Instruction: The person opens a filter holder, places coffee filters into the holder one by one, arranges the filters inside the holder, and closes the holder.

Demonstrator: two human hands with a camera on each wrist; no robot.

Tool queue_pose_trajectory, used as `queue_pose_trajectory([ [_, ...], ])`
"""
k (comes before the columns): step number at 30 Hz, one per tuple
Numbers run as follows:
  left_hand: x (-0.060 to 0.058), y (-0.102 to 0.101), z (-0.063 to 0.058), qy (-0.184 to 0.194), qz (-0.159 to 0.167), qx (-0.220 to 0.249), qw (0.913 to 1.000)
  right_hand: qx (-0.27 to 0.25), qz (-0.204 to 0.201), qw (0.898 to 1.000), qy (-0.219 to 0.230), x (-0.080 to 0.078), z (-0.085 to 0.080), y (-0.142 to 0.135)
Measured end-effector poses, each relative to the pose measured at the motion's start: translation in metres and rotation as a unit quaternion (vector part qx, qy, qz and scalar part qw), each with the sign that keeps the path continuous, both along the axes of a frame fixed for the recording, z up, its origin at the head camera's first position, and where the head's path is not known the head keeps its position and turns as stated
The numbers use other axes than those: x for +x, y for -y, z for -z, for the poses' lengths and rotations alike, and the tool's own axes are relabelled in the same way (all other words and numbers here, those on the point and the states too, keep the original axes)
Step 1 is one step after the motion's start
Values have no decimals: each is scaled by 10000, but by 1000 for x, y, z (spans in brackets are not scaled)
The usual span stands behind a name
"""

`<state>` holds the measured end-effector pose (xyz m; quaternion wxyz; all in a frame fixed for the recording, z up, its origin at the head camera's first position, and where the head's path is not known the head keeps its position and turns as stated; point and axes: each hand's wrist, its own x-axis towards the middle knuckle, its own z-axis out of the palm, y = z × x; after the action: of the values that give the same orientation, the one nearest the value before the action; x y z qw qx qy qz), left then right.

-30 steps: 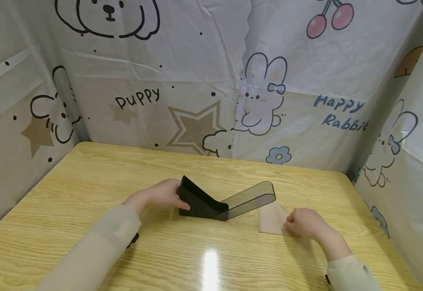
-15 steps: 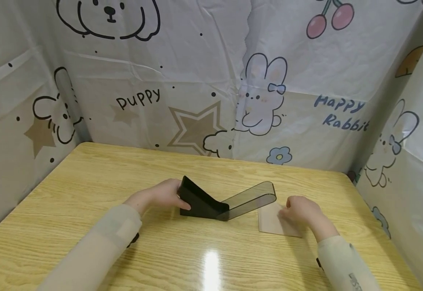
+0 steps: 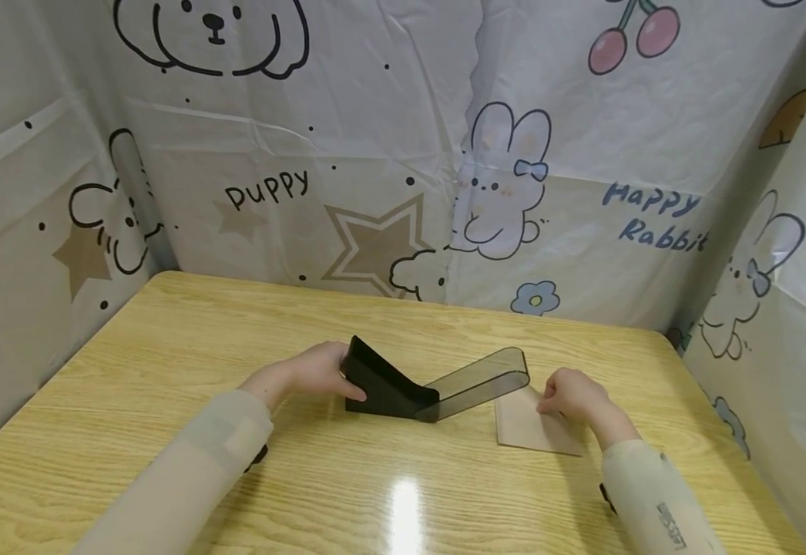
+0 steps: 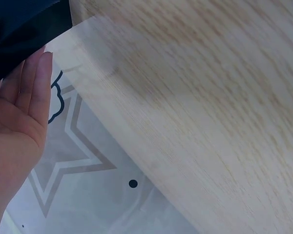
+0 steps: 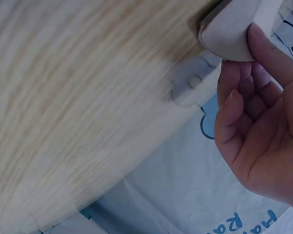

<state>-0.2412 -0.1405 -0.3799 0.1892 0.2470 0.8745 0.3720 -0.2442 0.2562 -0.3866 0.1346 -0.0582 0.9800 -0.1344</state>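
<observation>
In the head view a black wedge-shaped holder (image 3: 385,385) stands on the table, its smoky see-through lid (image 3: 486,378) swung out to the right. My left hand (image 3: 313,371) grips the tall left end, thumb on the near side and fingers behind. The left wrist view has those fingers (image 4: 34,87) under the black body (image 4: 29,34). Right of the lid lies a thin beige paper stack (image 3: 531,426), partly covered by the lid's tip. My right hand (image 3: 576,397) pinches its right side. In the right wrist view the thumb presses on the layered, round-cornered paper (image 5: 229,36).
The wood-grain table (image 3: 292,486) spreads around both hands. Behind it hangs a printed cloth (image 3: 347,139) with cartoon animals, and more of the same cloth (image 3: 777,254) closes off the right side. A bright light reflection (image 3: 404,516) shows near the front.
My right hand has moved slightly away from me along the paper stack, so its near right corner now shows. The left hand and the black holder stay in place.
</observation>
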Motion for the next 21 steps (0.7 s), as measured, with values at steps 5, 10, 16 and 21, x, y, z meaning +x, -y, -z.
queue_pose_trajectory([
  [5, 0, 0, 0, -19, 26, 9, 10000, 187, -81, 9996, -183, 3, -3, 0],
  [10, 0, 1, 1, 37, -56, -7, 10000, 314, -279, 9986, -325, 5, -7, 0],
  [16, 0, 1, 2, 47, -163, -66, 9998, 46, -162, 9992, -349, 5, -11, -7],
  [21, -1, 0, 2, 59, -167, -100, 9998, -843, -210, 9961, -174, 9, -23, -19],
])
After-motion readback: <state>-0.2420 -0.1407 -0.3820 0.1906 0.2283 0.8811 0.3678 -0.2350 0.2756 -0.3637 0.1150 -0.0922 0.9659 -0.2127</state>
